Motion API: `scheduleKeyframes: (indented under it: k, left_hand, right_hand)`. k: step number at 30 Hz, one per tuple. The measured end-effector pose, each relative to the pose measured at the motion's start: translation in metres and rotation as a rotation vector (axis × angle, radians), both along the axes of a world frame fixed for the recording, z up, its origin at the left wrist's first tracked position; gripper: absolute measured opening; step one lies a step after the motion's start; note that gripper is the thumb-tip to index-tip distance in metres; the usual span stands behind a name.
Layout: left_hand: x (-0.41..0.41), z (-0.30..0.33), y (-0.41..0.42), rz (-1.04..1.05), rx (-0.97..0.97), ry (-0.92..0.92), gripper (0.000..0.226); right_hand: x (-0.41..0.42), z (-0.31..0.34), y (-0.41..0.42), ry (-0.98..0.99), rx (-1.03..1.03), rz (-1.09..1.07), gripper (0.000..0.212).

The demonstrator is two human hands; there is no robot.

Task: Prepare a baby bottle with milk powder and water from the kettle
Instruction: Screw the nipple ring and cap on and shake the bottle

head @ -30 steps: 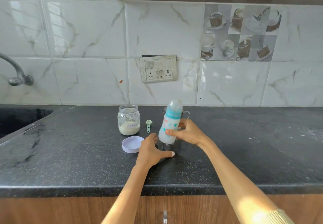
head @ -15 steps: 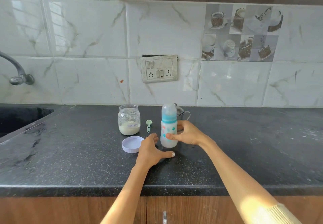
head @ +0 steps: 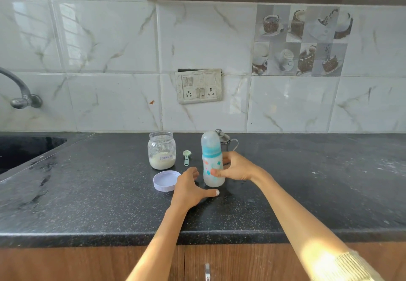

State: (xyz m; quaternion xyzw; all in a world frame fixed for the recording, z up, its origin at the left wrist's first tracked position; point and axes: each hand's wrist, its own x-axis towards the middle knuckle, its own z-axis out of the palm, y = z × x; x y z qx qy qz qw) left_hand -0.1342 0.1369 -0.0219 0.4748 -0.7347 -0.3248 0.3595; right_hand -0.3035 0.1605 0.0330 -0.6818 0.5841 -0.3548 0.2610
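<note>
Head view
Baby bottle (head: 212,160): stood upright on the black speckled bench (head: 87,204), capped with a clear dome over a teal collar; whitish liquid is seen in the lower part.
Right hand (head: 236,167): wrapped around the bottle's body from the right, the thumb laid across the front, the fingers curled behind it.
Left hand (head: 190,189): laid on the bench just left of the bottle's base, fingers relaxed and spread, thumb stretched toward the bottle; nothing is held.
Formula jar (head: 162,150): placed open, left of the bottle, about a third filled with white powder, with a handwritten label.
Jar lid (head: 166,180): laid upside down in front of the jar, just beside the left hand.
Scoop (head: 186,157): a pale green one, laid flat between the jar and the bottle.
Steel kettle (head: 225,141): set behind the bottle, partly hidden by it, lid on, handle turned to the right.
Sink (head: 26,149): sunk into the bench at far left, below a wall tap (head: 20,96).
Switch plate (head: 198,86): fixed on the marble-tiled wall.
</note>
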Motion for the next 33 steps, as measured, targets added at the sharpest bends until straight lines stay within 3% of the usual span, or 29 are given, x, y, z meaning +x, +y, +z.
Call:
scheduleKeyframes:
  k: [4, 7, 11, 14, 18, 22, 25, 29, 32, 33]
  left_hand:
    - [0.000, 0.000, 0.000, 0.001, 0.003, 0.006, 0.103]
    - [0.000, 0.000, 0.000, -0.007, -0.001, -0.004, 0.104]
    - [0.000, -0.001, -0.001, -0.004, -0.004, 0.008, 0.104]
    - [0.000, -0.001, -0.001, -0.003, -0.020, -0.013, 0.099]
    - [0.000, -0.002, -0.002, -0.003, -0.026, -0.002, 0.096]
    - [0.000, -0.003, -0.004, -0.012, -0.037, -0.016, 0.091]
    - [0.000, -0.004, -0.004, -0.010, -0.040, -0.012, 0.092]
    - [0.000, -0.003, -0.004, -0.003, -0.027, -0.012, 0.101]
    - [0.000, -0.002, -0.003, -0.004, -0.017, -0.002, 0.105]
    - [0.000, -0.002, -0.003, -0.004, -0.014, -0.002, 0.106]
  right_hand:
    - [-0.001, 0.000, -0.002, -0.123, -0.063, -0.069, 0.043]
    - [0.001, 0.002, -0.002, -0.003, -0.002, -0.013, 0.041]
    - [0.003, 0.008, -0.002, -0.195, -0.030, -0.044, 0.033]
    - [0.004, 0.004, -0.002, -0.067, 0.018, -0.007, 0.036]
    - [0.003, 0.003, -0.003, -0.215, -0.017, -0.050, 0.027]
    - [0.005, -0.003, -0.003, -0.025, 0.046, 0.010, 0.039]
    - [0.004, -0.005, -0.002, -0.134, 0.006, -0.044, 0.042]
    - [0.002, 0.001, 0.002, -0.045, 0.024, 0.001, 0.039]
    - [-0.001, 0.005, 0.001, -0.178, -0.021, -0.060, 0.038]
    - [-0.002, 0.007, 0.001, -0.138, -0.015, -0.047, 0.037]
